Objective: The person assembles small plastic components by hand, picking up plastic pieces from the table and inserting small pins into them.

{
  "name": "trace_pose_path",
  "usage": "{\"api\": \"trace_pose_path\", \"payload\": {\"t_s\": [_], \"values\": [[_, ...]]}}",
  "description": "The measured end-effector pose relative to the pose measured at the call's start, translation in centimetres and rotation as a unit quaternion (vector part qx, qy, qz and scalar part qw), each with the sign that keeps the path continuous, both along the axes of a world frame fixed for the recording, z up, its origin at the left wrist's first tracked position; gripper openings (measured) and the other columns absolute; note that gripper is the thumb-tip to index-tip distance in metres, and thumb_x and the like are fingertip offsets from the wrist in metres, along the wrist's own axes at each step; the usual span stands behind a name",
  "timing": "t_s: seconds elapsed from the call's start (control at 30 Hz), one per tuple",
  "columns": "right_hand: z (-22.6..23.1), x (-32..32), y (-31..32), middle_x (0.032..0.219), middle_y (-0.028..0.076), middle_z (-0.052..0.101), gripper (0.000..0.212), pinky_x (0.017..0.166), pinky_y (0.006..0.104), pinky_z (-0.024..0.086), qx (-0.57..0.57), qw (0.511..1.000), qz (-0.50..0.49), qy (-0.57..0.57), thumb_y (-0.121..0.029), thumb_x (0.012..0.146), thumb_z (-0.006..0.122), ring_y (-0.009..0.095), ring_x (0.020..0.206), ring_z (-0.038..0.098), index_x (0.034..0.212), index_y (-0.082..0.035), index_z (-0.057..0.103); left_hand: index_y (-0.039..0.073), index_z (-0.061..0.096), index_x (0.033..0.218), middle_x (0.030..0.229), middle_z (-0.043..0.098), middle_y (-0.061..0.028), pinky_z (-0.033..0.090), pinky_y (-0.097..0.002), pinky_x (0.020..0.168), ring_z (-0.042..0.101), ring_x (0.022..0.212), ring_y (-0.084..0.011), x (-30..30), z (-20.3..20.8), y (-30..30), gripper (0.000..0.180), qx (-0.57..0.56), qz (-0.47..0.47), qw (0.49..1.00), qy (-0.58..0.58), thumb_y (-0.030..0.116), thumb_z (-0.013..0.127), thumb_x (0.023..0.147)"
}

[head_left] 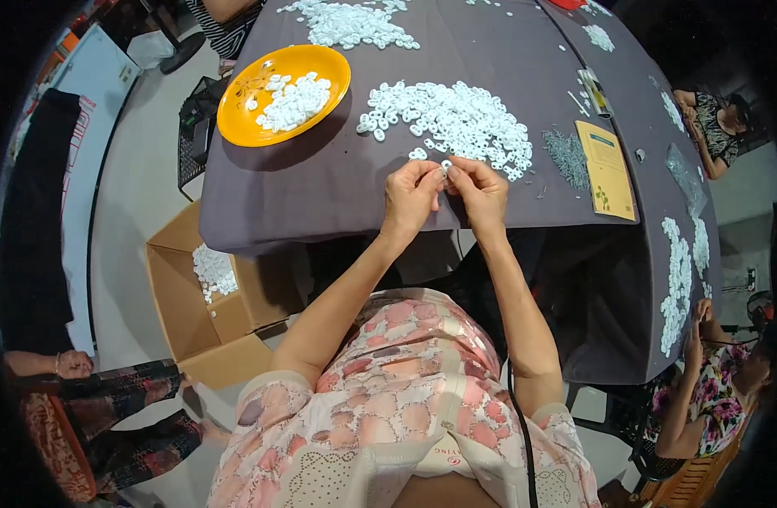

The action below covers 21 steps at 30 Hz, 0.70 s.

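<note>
1. Cardboard box (170, 273), 8 o'clock from the hands: loose white pieces (215, 271) inside.
2. Yellow bowl (334, 69), 10 o'clock: partly filled, similar pieces.
3. Left hand (410, 198): narrow pinch on small white piece (447, 165), held at table edge.
4. White pile (469, 123), 12 o'clock.
5. Right hand (485, 198): pinching same piece. Judged step: two-handed fingertip work; next move likely calls for steady grip.
6. Grey heap (566, 157), 3 o'clock; yellow booklet (607, 173) just beyond.

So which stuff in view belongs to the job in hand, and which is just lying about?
Likely the job:
white piece at the fingertips of left hand and right hand
pile of white pieces just beyond
orange bowl with similar pieces
cardboard box, white pieces inside
thin grey pins, probably

Apparently lying about:
yellow booklet
clear plastic bag
black basket
</note>
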State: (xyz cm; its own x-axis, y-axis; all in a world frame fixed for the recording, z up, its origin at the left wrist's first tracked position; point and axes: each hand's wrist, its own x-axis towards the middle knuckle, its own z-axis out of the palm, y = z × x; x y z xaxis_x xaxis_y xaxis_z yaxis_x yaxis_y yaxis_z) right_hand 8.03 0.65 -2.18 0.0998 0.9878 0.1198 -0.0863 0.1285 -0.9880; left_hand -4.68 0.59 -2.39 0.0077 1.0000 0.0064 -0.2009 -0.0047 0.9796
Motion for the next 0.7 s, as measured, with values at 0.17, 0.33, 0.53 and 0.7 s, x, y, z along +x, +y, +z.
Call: {"api": "trace_pose_path", "payload": {"t_s": [0.17, 0.33, 0.53, 0.7], "values": [[0.07, 0.12, -0.11, 0.082, 0.003, 0.067, 0.016, 0.063, 0.0195, 0.048, -0.004, 0.999, 0.007, -0.039, -0.006, 0.086, 0.064, 0.006, 0.069, 0.059, 0.1, 0.001, 0.066, -0.002, 0.062, 0.093, 0.07, 0.063, -0.0048, 0.033, -0.0172, 0.037, 0.05, 0.046, -0.0039, -0.36, -0.2, 0.34, 0.011, -0.014, -0.026, 0.999, -0.041, 0.007, 0.058, 0.089], [-0.13, 0.4, -0.16, 0.082, 0.003, 0.067, 0.018, 0.063, 0.0192, 0.047, 0.008, 0.999, 0.03, -0.04, -0.004, 0.084, 0.065, 0.006, 0.07, 0.059, 0.102, 0.0, 0.066, -0.003, 0.062, 0.093, 0.071, 0.063, -0.0051, 0.035, -0.0175, 0.038, 0.051, 0.047, -0.0046, -0.45, 0.09, 0.13, 0.011, -0.024, -0.028, 0.998, -0.053, 0.006, 0.057, 0.089], [-0.64, 0.68, -0.11, 0.082, 0.004, 0.067, 0.021, 0.063, 0.0192, 0.048, 0.013, 0.999, 0.025, -0.019, -0.003, 0.084, 0.065, 0.007, 0.069, 0.059, 0.105, 0.001, 0.066, -0.004, 0.062, 0.094, 0.071, 0.063, -0.0055, 0.037, -0.0179, 0.038, 0.051, 0.047, -0.0052, -0.31, 0.34, 0.12, 0.012, -0.018, -0.035, 0.998, -0.058, 0.005, 0.056, 0.089], [-0.49, 0.67, -0.19, 0.083, 0.005, 0.067, 0.022, 0.063, 0.0197, 0.048, 0.002, 0.999, 0.029, -0.023, -0.001, 0.084, 0.064, 0.007, 0.069, 0.059, 0.105, 0.001, 0.065, -0.004, 0.062, 0.095, 0.071, 0.063, -0.0061, 0.037, -0.0179, 0.038, 0.052, 0.047, -0.0053, -0.42, 0.35, 0.1, 0.012, -0.027, -0.04, 0.998, -0.042, 0.004, 0.056, 0.089]]}}
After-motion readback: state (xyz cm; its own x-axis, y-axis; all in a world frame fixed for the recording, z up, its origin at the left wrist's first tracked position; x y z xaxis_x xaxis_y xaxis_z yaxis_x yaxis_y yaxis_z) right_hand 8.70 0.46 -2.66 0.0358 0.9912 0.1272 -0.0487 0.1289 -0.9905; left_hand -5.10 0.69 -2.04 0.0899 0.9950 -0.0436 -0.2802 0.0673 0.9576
